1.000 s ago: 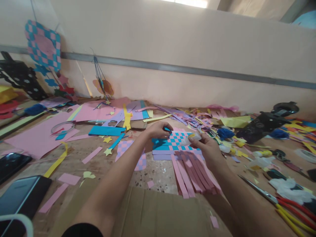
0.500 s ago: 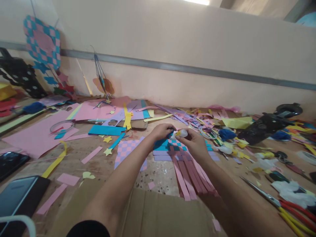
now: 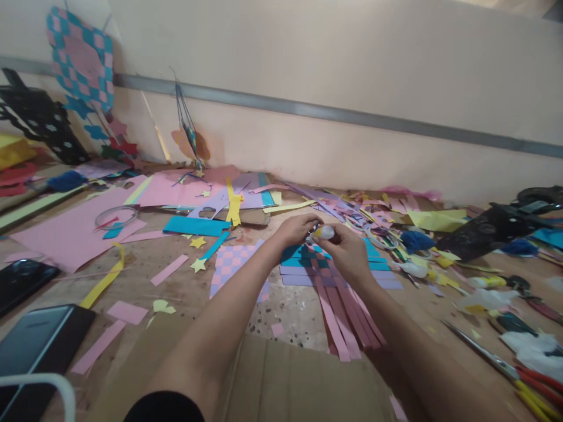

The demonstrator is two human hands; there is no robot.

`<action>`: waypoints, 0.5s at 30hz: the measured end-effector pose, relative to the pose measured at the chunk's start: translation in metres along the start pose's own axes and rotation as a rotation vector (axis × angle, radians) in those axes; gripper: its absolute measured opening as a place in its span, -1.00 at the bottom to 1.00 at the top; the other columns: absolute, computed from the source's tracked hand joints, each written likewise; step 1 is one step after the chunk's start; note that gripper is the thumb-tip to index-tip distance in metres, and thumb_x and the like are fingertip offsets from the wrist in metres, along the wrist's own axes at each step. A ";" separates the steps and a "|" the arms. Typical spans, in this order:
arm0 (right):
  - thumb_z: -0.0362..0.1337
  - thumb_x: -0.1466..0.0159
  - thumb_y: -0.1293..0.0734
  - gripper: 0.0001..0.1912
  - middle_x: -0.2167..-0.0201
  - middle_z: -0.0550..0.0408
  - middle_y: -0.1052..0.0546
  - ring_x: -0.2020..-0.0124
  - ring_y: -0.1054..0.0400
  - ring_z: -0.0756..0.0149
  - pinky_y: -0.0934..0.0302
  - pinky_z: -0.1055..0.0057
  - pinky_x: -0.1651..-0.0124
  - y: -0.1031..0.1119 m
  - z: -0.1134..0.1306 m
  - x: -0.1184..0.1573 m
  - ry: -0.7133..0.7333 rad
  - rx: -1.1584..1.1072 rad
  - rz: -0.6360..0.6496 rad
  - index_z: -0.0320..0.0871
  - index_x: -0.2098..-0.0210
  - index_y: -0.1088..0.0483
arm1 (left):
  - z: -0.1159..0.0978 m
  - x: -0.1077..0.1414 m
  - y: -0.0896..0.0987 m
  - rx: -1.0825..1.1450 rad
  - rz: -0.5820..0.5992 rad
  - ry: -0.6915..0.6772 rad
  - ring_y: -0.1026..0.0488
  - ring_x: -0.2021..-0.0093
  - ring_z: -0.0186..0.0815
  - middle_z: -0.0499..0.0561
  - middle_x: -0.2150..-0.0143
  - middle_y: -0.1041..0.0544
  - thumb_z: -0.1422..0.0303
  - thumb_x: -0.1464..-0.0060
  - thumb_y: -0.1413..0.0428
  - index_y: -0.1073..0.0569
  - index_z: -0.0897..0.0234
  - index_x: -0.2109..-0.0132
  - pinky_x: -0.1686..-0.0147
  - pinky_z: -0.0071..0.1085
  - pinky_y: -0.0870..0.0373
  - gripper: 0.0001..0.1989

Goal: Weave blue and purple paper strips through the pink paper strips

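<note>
My right hand (image 3: 349, 249) is closed around a small white glue bottle (image 3: 325, 232) with a yellow label, tipped on its side and pointing left. Close by the nozzle, the curled fingers of my left hand (image 3: 301, 227) are pinched together; what they grip is hidden. Beneath both hands lies a woven paper piece of blue strips (image 3: 292, 258), lilac strips (image 3: 299, 276) and long pink strips (image 3: 341, 319) trailing toward me. A finished pink-and-lilac checkered paper sheet (image 3: 229, 266) lies left of it, partly behind my left forearm.
Cardboard (image 3: 272, 375) covers the near edge. Scissors (image 3: 488, 351) and another glue bottle (image 3: 413, 269) lie at right, with a black holder (image 3: 475, 231) behind. Pink sheets (image 3: 83, 225), yellow stars (image 3: 197, 241) and a phone (image 3: 26, 284) are at left. Paper scraps (image 3: 352, 211) pile along the wall.
The camera view has shifted slightly, moving the scene right. My hands stay over the woven paper, with the glue bottle still in my right hand.
</note>
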State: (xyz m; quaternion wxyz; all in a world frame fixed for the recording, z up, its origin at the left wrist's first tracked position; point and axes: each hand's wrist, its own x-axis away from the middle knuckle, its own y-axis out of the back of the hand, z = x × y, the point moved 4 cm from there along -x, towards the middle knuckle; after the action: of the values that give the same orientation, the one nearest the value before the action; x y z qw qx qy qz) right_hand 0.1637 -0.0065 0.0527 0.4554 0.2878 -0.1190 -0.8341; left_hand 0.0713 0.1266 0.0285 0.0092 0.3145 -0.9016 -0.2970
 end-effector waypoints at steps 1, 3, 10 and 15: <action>0.02 -0.14 -0.48 -0.68 0.37 0.09 -0.57 0.36 -0.39 0.18 -0.23 0.27 0.26 0.001 0.001 0.001 0.008 0.020 -0.005 -0.07 0.27 -0.53 | 0.000 0.001 0.000 0.023 0.005 0.009 -0.53 0.00 -0.23 0.07 -0.08 -0.61 0.29 -0.40 0.00 -0.58 0.23 -0.10 0.04 -0.39 -0.50 -0.69; 0.01 -0.14 -0.47 -0.68 0.34 0.06 -0.59 0.34 -0.40 0.16 -0.23 0.26 0.24 0.001 0.002 0.001 0.028 0.055 -0.017 -0.07 0.25 -0.54 | -0.001 0.004 -0.001 0.080 0.018 0.031 -0.55 0.08 -0.26 0.08 -0.09 -0.61 0.28 -0.41 0.00 -0.56 0.22 -0.14 0.12 -0.41 -0.51 -0.68; 0.00 -0.20 -0.44 -0.70 0.35 0.05 -0.60 0.30 -0.41 0.13 -0.21 0.28 0.24 0.003 -0.002 0.000 0.041 0.123 -0.032 -0.07 0.22 -0.56 | 0.003 0.004 -0.004 0.169 0.003 0.045 -0.54 0.29 -0.35 0.09 -0.08 -0.61 0.26 -0.41 0.02 -0.54 0.21 -0.20 0.30 -0.45 -0.48 -0.64; 0.06 -0.18 -0.44 -0.68 0.50 0.12 -0.50 0.42 -0.32 0.20 -0.11 0.31 0.32 0.004 -0.004 -0.004 0.017 0.161 -0.050 -0.07 0.37 -0.51 | 0.006 0.002 -0.007 0.151 0.005 0.041 -0.52 0.38 -0.39 0.09 -0.05 -0.63 0.27 -0.41 0.03 -0.53 0.20 -0.22 0.35 -0.47 -0.46 -0.62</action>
State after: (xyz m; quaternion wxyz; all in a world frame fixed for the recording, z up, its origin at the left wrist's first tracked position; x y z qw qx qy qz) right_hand 0.1703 -0.0050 0.0532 0.4108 0.3338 -0.1747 -0.8302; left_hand 0.0723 0.1246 0.0191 0.0045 0.3180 -0.9218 -0.2219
